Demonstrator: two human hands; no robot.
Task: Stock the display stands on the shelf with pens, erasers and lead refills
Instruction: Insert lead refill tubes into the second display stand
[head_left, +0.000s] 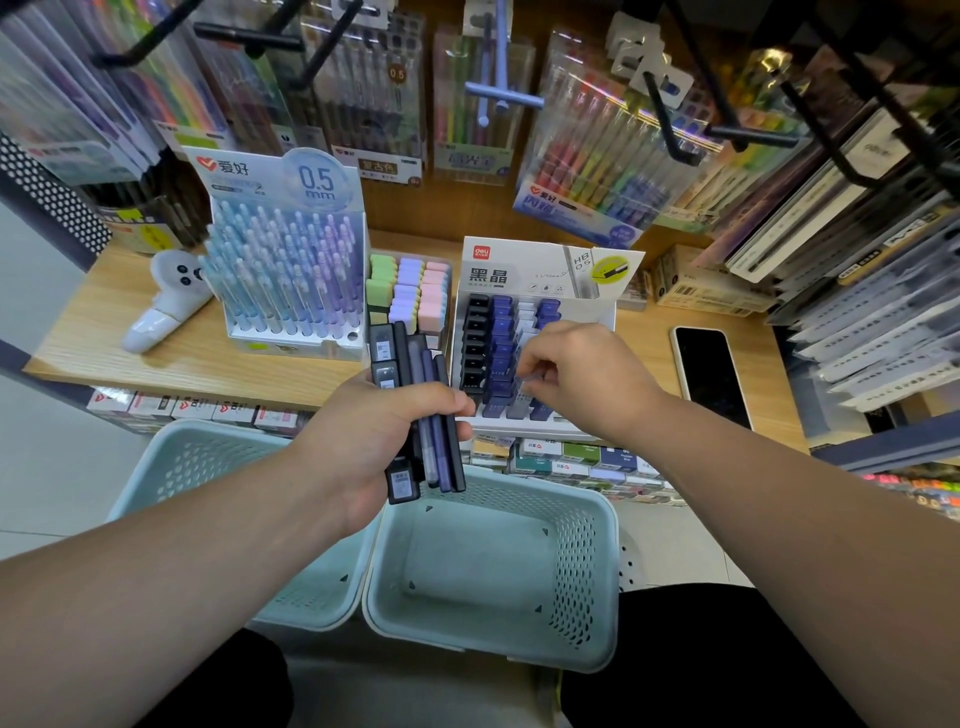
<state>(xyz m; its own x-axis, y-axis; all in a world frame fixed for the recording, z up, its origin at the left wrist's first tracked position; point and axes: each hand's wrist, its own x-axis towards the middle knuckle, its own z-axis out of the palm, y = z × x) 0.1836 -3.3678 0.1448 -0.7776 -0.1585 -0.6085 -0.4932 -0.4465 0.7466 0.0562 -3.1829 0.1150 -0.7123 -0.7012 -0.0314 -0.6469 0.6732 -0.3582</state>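
Fingers (458, 406) of left hand (358, 441) clamp lead refills (415, 358); right hand (587, 374) pinches 1 at stand (545, 270).

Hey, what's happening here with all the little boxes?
A person is stocking a white cardboard lead-refill display stand on the wooden shelf. Their left hand grips a bundle of slim black, purple and grey refill cases, while the right hand pinches one pale grey case at the stand's slots. Two pale green plastic baskets sit below.

Shelf (171, 364) carries pen stand (291, 280), lead stand (540, 275), phone (711, 374)
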